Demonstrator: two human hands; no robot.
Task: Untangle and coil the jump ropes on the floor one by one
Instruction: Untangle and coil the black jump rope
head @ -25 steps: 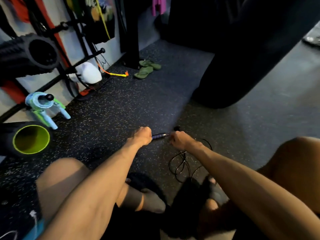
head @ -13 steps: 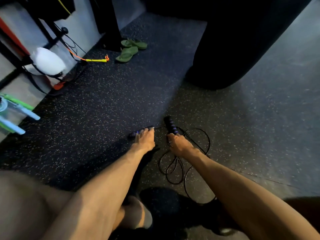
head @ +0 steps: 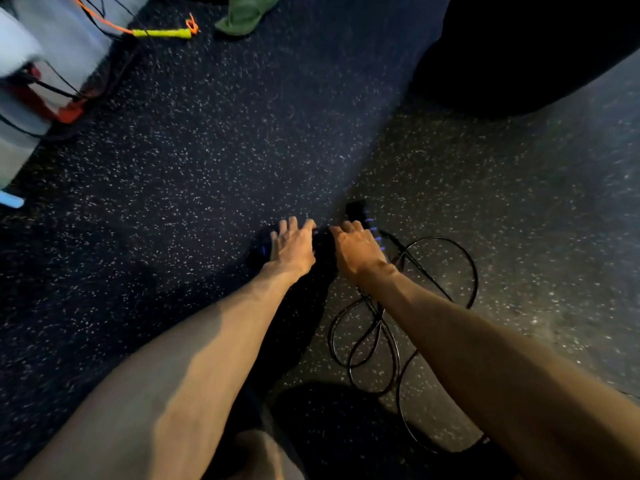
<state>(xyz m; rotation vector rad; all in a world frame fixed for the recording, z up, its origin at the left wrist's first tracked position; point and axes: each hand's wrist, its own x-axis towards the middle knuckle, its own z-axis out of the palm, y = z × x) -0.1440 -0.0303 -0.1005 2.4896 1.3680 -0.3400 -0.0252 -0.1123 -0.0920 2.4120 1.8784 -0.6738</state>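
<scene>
Head view: risk – jump-rope cord point(head: 476, 277) lay in crossed loops behind R wrist; pulling handles apart w/o freeing crossings would likely cinch a knot. Left hand point(head: 292, 245) lay palm-down, fingers straight & slightly spread, over left handle point(head: 261, 251). Right hand point(head: 356, 247) covered right handle point(head: 356, 207), fingers bent; actual grip could not be told. Hands sat close, not touching.

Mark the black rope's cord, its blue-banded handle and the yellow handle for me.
black cord point(head: 377, 311): head view, where the loops cross.
blue-banded handle point(head: 356, 209): head view, its far black end.
yellow handle point(head: 161, 32): head view, middle of the grip.
</scene>
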